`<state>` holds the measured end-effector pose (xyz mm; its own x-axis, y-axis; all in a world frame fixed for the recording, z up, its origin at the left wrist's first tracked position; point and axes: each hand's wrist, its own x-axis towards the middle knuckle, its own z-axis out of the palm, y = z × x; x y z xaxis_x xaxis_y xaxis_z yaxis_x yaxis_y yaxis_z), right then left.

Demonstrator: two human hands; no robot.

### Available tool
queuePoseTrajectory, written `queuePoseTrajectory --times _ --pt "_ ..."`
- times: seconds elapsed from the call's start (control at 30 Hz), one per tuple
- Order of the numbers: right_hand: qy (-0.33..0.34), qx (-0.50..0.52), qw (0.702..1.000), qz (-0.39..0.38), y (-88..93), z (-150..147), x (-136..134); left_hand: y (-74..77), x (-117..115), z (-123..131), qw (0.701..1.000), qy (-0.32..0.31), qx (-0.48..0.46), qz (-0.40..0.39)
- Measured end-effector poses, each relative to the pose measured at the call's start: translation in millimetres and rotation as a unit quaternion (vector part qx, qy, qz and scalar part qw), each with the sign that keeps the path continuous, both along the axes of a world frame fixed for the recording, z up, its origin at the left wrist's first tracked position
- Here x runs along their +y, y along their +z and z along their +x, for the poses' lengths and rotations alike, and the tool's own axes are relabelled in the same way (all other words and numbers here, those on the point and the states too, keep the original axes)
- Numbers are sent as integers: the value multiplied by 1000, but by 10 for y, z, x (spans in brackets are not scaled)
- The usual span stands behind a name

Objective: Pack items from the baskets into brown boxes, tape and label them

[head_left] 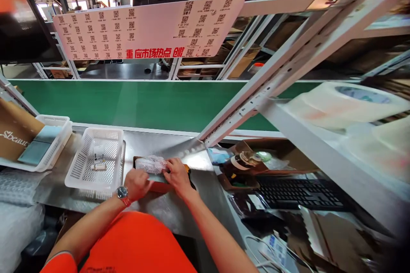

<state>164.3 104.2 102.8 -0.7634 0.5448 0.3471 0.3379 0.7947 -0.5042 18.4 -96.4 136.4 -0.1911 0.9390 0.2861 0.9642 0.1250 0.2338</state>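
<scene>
A small open cardboard box (161, 187) sits on the metal bench in front of me. In its top lies a bubble-wrapped item (150, 164), whose contents I cannot make out. My left hand (137, 184), with a watch on the wrist, is closed at the near left edge of the box, its fingertips partly hidden. Over the right end of the box, my right hand (177, 175) has its fingers bent onto the bubble wrap. A black and yellow object (188, 171) shows partly behind my right hand.
Left of the box stands a white plastic basket (77, 175) with small packaged items. Another basket (53, 160) holds cartons. Behind the bench runs a green conveyor belt (153, 104). A slanted metal post (237, 115), tape rolls (349, 102) and a keyboard (301, 192) are on the right.
</scene>
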Motion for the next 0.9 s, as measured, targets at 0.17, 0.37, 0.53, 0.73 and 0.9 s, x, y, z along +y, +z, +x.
queuePoseTrajectory --times 0.17,0.37,0.53,0.73,0.9 --pt "-15 -26 1000 -9 7 23 -5 68 137 202 994 -48 -28 -96" --pt "-4 46 998 -51 -35 80 26 82 363 228 967 -5 -58 -248" --pt "0 72 996 -44 -70 106 -48 74 326 234 951 -11 -51 -303" --pt "27 57 998 -23 -85 82 -69 67 399 138 951 -81 -45 -296" --pt "39 -30 998 25 -73 16 -72 -25 345 153 969 -57 -14 -241"
